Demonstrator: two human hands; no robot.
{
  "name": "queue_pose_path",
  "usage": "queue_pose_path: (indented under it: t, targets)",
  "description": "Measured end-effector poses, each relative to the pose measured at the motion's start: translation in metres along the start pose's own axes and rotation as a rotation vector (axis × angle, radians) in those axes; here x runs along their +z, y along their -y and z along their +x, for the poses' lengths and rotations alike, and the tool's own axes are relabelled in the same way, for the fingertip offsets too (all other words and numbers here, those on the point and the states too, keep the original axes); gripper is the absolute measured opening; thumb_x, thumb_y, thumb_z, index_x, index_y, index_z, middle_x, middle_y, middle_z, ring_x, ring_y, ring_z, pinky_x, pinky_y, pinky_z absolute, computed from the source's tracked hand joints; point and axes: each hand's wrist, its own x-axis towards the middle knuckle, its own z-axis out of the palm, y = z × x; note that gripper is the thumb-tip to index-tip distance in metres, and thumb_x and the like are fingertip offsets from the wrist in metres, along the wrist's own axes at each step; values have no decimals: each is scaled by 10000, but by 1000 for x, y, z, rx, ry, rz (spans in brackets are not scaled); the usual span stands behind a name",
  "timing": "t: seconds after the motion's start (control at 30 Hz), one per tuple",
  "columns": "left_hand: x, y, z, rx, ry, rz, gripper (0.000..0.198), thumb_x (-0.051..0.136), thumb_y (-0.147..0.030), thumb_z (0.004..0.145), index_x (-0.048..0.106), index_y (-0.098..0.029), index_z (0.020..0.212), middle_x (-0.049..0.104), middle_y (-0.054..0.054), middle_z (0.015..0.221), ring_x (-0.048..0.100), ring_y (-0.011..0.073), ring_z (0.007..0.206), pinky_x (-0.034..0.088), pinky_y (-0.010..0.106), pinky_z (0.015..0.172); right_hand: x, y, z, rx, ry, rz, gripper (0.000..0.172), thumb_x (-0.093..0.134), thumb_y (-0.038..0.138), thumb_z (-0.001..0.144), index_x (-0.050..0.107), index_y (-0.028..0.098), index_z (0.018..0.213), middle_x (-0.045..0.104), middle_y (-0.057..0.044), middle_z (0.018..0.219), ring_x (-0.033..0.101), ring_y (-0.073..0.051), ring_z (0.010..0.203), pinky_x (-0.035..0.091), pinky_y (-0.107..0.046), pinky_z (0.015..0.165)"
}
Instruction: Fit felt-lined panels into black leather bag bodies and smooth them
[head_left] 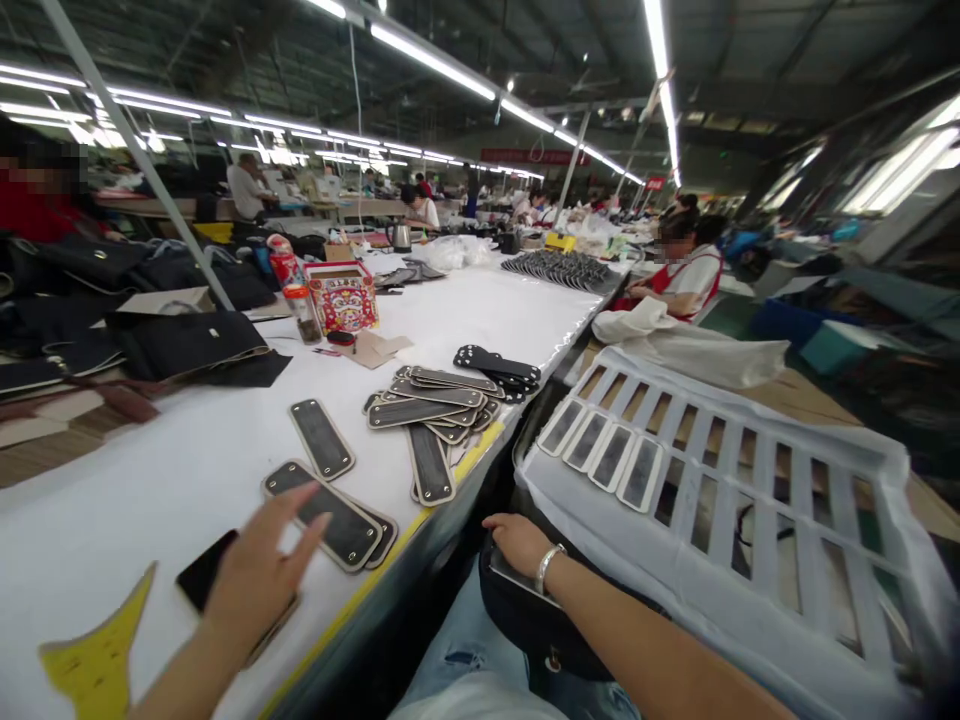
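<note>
My left hand (262, 570) is over the white table with its index finger and thumb spread apart. Its fingertips reach over a small stack of dark strips with pale edges and metal studs (341, 530); whether they touch is unclear. Beneath that hand lies a black flat item (210, 570), partly covered. A single strip (322, 438) lies just beyond. My right hand (519, 545), with a silver bracelet at the wrist, is closed on the upper edge of a black bag (517, 620) on my lap. Some of its fingers are hidden.
More strips (427, 405) lie piled near the table's yellow-taped edge, with black studded pieces (499, 370) behind. To the right stands a white slotted rack (705, 480) carrying several strips. A yellow piece (101, 650), a red box (341, 300) and black bags (187, 345) are leftward. A co-worker (686, 275) sits beyond.
</note>
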Motion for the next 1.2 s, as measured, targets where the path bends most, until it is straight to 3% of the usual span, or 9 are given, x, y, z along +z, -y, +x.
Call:
queue_pose_path:
  t: [0.13,0.27,0.37,0.57,0.73,0.83,0.97,1.1,1.2]
  targets:
    - [110,-51,26,285,353,-90,570,597,-402,754,496,-145,1253,460,140,1359,412,282,1253,338,417,1054,-11,-2,-29,-5,-148,51,465,456,258,793,551,84,1213,609,-130,1186,573,-201,1082,406,-310,981]
    - [151,-70,52,183,538,-163,316,655,-327,674,659,-195,962,659,85,1079,591,241,1005,452,340,895,-32,-13,-79,-57,-313,138,439,477,396,803,592,134,1137,606,-117,1188,551,-234,1116,387,-355,1017]
    - [138,-64,73,98,432,-213,197,553,-360,758,621,-202,662,662,31,721,620,174,738,481,265,725,-46,-24,-115,-22,-345,252,428,484,461,800,610,175,1093,618,-100,1172,566,-241,1095,419,-359,992]
    - [91,-36,112,-389,-163,-321,374,200,-379,904,493,-146,919,543,50,808,571,129,562,497,273,490,-53,-37,-138,-31,-409,346,355,491,443,820,614,208,1055,631,-90,1135,589,-231,1054,472,-334,930]
    - [45,-42,101,-648,-608,-825,249,512,-395,783,483,-155,725,468,-32,670,522,98,567,555,263,494,-43,-38,-142,-153,-405,245,315,463,357,862,565,229,1130,591,-80,1172,580,-212,1051,482,-334,913]
    - [24,-77,65,-687,-430,-1088,200,643,-331,700,525,-170,710,503,-50,635,511,80,515,518,181,422,-40,-33,-154,-243,-383,165,538,534,332,825,386,239,1334,425,-96,1369,452,-239,1217,435,-381,980]
    - [23,-132,11,-911,35,-1239,222,752,-285,609,591,-188,728,567,-44,645,523,72,479,494,130,387,-48,-26,-166,-283,-253,104,947,712,358,668,181,206,1438,255,-129,1471,251,-297,1341,267,-475,1087]
    - [44,-162,-27,-1136,430,-1406,338,801,-189,569,625,-181,858,625,-29,716,576,64,484,460,91,360,-63,-38,-178,-90,73,249,599,685,281,692,480,214,1251,541,-99,1220,542,-244,1082,456,-385,921]
    - [56,-168,-39,-1206,551,-1563,300,771,-172,638,616,-184,895,632,-23,737,588,52,479,442,75,361,-68,-56,-190,-35,120,285,549,678,199,670,519,247,1194,508,-72,1238,530,-230,1065,491,-317,808]
